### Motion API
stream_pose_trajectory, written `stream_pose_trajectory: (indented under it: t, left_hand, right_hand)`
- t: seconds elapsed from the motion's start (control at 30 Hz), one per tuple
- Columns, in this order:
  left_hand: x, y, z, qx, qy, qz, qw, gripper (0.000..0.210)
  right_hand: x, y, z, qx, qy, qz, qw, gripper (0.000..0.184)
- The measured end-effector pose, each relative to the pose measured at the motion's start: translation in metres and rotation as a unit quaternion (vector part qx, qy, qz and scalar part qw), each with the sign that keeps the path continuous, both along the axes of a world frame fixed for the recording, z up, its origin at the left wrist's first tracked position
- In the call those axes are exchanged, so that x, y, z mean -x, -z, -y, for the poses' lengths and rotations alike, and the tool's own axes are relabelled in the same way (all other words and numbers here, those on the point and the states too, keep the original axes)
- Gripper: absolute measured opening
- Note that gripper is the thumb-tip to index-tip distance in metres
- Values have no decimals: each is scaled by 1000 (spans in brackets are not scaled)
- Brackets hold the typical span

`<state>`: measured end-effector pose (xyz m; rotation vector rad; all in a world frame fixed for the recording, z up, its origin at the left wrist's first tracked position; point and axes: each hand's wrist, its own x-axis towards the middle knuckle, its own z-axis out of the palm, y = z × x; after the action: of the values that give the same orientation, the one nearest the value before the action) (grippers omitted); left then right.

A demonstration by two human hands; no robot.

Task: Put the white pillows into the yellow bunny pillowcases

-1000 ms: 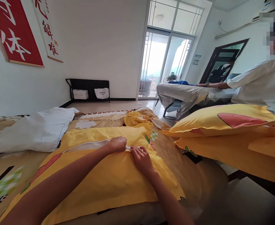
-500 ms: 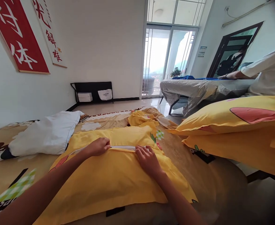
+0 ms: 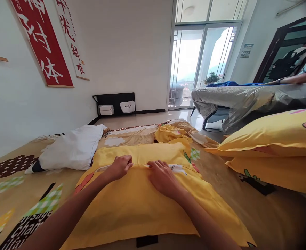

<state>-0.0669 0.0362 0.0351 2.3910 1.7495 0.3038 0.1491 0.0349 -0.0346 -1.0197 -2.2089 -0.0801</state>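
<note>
A yellow pillowcase (image 3: 137, 208) with a pillow's bulk inside lies across the bed in front of me, its slit-like opening running from side to side. My left hand (image 3: 121, 167) is closed on the edge of this opening, left of the middle. Close to it on the right, my right hand (image 3: 163, 177) pinches the same edge with curled fingers. A strip of white pillow (image 3: 178, 168) shows through the opening beyond my right hand. Whatever small part lies between my fingertips is hidden.
A white pillow (image 3: 72, 147) lies on the patterned bedsheet (image 3: 218, 170) at left. Crumpled yellow cloth (image 3: 170, 133) sits behind the pillowcase. Stacked yellow pillows (image 3: 270, 133) stand at right. Beyond them, another person's arm (image 3: 299, 78) reaches over a plastic-covered table (image 3: 231, 99).
My right hand has come closer to my left hand along the opening. White now shows to the right of my right hand. The view has turned left.
</note>
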Motion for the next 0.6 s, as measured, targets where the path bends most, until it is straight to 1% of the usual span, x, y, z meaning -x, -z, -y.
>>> stream_pose_trajectory:
  t: [0.1, 0.17, 0.23, 0.33, 0.43, 0.5, 0.6]
  left_hand:
    - [1, -1, -1, -1, 18, 22, 1000, 15]
    - [3, -3, -3, 11, 20, 19, 1000, 15]
    - [4, -6, -6, 33, 12, 11, 999, 15]
    - [3, -8, -12, 61, 1, 6, 998, 13]
    - [3, -7, -16, 72, 8, 7, 997, 14]
    - [6, -5, -16, 74, 19, 9, 997, 16]
    - [12, 3, -14, 71, 26, 11, 997, 18]
  right_hand:
    - [36, -2, -13, 35, 3, -24, 999, 19]
    - [53, 0, -20, 36, -1, -34, 999, 13]
    - [63, 3, -23, 22, -11, -30, 999, 12]
    - [68, 5, -19, 0, -4, -17, 1000, 13]
    - [68, 6, -12, -1, 5, -13, 1000, 14]
    - [66, 8, -9, -6, -4, 3, 1000, 19]
    - [64, 13, -6, -33, -28, 61, 997, 23]
